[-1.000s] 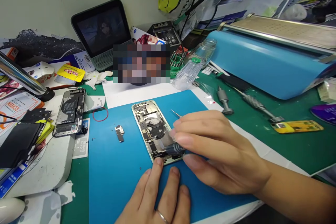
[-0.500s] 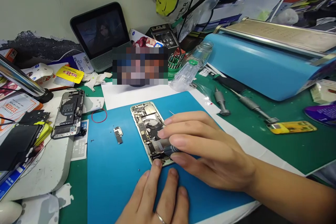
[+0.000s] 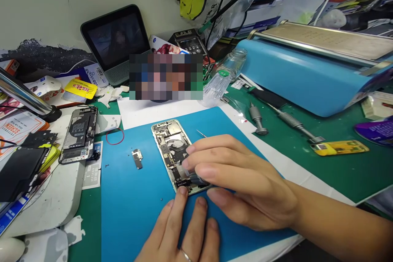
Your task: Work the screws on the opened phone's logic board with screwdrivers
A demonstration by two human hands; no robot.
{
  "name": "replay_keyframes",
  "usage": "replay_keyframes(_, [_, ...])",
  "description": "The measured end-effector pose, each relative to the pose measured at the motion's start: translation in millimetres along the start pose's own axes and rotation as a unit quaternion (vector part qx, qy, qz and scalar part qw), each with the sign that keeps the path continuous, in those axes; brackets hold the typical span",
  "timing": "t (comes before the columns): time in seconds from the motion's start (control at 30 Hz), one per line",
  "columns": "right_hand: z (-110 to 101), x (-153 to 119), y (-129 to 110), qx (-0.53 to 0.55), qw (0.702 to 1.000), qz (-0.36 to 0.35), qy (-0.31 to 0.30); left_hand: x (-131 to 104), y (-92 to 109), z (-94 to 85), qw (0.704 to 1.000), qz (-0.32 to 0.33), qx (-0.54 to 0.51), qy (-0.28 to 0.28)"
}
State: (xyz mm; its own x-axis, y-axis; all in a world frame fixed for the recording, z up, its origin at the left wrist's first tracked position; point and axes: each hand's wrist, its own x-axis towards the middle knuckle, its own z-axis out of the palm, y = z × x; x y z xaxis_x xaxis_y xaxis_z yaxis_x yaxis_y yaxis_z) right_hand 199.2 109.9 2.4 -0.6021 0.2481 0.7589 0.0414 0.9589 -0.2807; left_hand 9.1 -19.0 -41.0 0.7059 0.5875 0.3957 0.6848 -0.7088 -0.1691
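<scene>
Blue silicone work mat [image 3: 138,213] lies on the green bench, and the opened smartphone with pale metal frame and bare circuit boards [image 3: 172,147] lies flat on it, so small parts stay in sight. In the head view, the left hand [image 3: 181,229] presses its fingertips against the near end of the phone; the fingers are almost straight and grip nothing, it seems only to keep the phone from sliding. The right hand [image 3: 242,180] rests its wrist on the mat for steadiness, fingers closed in a pinch around a small dark-handled tool [image 3: 196,178] whose tip meets the lower part of the phone. A small loose black component [image 3: 137,158] and a red rubber ring [image 3: 115,136] lie apart to the left. A second opened phone [image 3: 78,134] rests on a white pad.
</scene>
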Motion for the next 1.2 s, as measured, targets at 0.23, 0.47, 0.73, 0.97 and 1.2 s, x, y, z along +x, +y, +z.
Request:
replay_keyframes(0.23, [0.2,-1.3,-0.3,0.025,1.0,0.017,0.002,1.4,-4.4,1.0,1.0,0.012,-0.004,0.009])
replay_keyframes(0.47, [1.4,-1.4,1.1,0.037,0.999,0.018,0.009,0.3,-3.6,-0.4,1.0,0.014,-0.008,-0.002])
replay_keyframes(0.73, [-1.1,0.9,0.1,0.019,0.999,0.028,0.004,-4.9,-0.1,2.4,1.0,0.016,-0.004,-0.024])
replay_keyframes(0.97, [-0.5,0.4,-0.1,0.025,0.999,0.023,0.014,-4.2,-2.9,0.8,0.999,0.028,-0.006,-0.029])
replay_keyframes(1.2, [0.2,-0.4,1.0,0.043,0.999,0.02,0.004,-2.4,-1.3,2.0,1.0,0.015,-0.005,-0.006])
